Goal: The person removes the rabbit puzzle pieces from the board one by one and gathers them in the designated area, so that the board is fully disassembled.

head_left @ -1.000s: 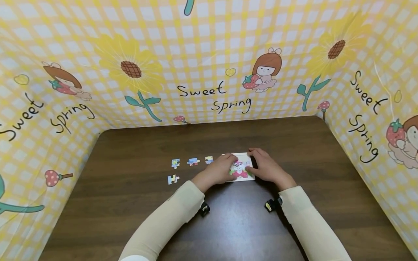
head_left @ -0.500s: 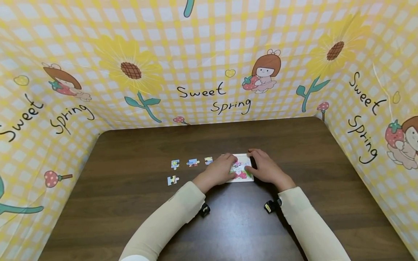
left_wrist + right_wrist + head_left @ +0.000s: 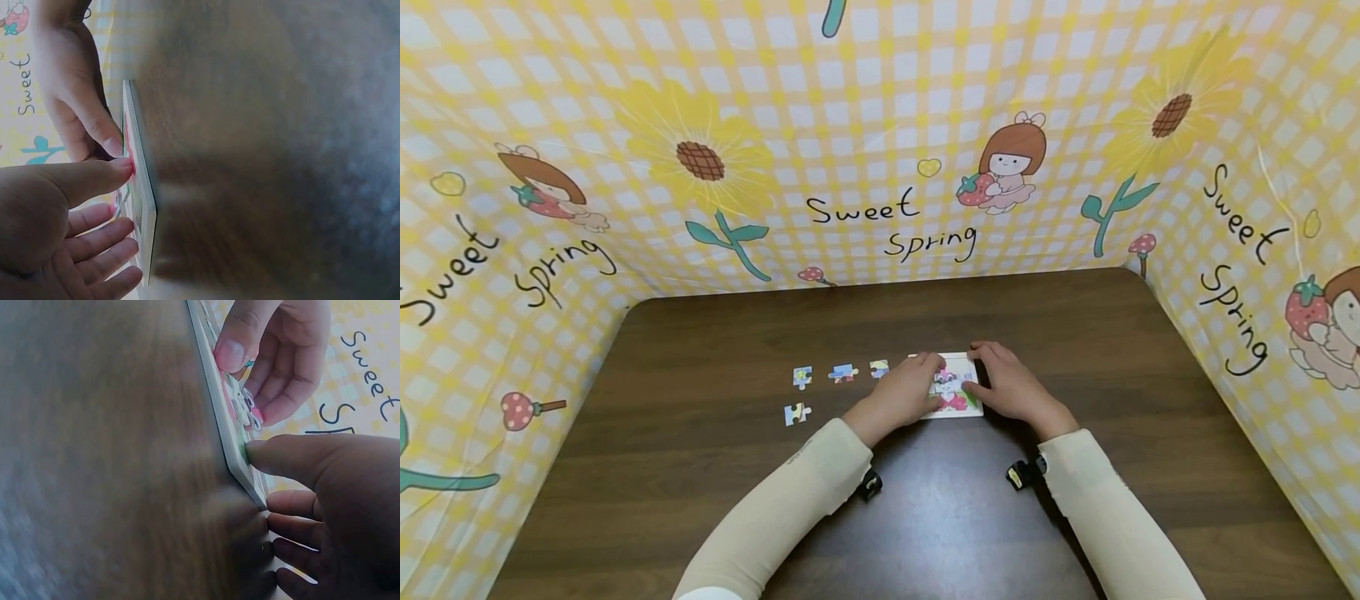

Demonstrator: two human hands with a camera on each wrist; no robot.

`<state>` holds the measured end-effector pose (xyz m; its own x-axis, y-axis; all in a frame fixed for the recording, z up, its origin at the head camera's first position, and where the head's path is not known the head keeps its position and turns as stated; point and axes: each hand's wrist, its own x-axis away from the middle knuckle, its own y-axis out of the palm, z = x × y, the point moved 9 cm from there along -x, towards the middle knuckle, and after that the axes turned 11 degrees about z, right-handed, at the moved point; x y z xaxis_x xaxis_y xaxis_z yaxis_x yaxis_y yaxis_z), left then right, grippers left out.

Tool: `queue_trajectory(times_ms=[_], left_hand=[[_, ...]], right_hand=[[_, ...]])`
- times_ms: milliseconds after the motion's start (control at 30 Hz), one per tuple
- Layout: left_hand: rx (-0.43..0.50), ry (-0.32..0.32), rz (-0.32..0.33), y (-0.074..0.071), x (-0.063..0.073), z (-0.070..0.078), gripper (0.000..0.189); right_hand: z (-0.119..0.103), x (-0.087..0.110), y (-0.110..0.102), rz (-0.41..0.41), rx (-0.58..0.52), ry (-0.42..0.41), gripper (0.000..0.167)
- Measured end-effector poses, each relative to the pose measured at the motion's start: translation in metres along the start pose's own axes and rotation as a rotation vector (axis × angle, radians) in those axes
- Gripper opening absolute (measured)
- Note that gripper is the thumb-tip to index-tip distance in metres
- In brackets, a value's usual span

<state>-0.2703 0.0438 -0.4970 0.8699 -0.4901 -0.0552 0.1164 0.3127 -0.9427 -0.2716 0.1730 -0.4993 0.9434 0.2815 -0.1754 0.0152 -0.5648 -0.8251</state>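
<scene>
A small white-framed jigsaw puzzle (image 3: 958, 357) with a pink-and-white rabbit picture lies on the table. My left hand (image 3: 898, 392) covers its left part. In the left wrist view the left thumb (image 3: 103, 178) touches the near side of the picture, with the other fingers slightly bent over the puzzle. My right hand (image 3: 1015, 385) is at the right side. Its thumb (image 3: 281, 453) rests on the picture near the right corner, and its fingers extend along and beyond the right edge. The puzzle's left end is hidden under my left hand.
Several loose puzzle pieces lie left of the hands, among them a blue-yellow piece (image 3: 802, 377), a wider piece (image 3: 843, 372), one beside my left hand (image 3: 879, 367) and one nearer (image 3: 796, 414). A patterned yellow cloth (image 3: 865, 150) walls the brown table (image 3: 715, 500).
Both hands stay almost still on the puzzle throughout. The loose pieces have not moved.
</scene>
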Motion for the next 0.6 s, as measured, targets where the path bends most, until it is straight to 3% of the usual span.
queue_trajectory(times_ms=[300, 600], left_hand=[[-0.055, 0.086, 0.048, -0.0053, -0.0021, 0.0024, 0.042], [-0.092, 0.123, 0.059, -0.0083, -0.0031, 0.0051, 0.041]], right_hand=[[0.0009, -0.0012, 0.0007, 0.000, 0.011, -0.008, 0.053], [0.0023, -0.0014, 0.0013, 0.003, 0.013, -0.005, 0.053]])
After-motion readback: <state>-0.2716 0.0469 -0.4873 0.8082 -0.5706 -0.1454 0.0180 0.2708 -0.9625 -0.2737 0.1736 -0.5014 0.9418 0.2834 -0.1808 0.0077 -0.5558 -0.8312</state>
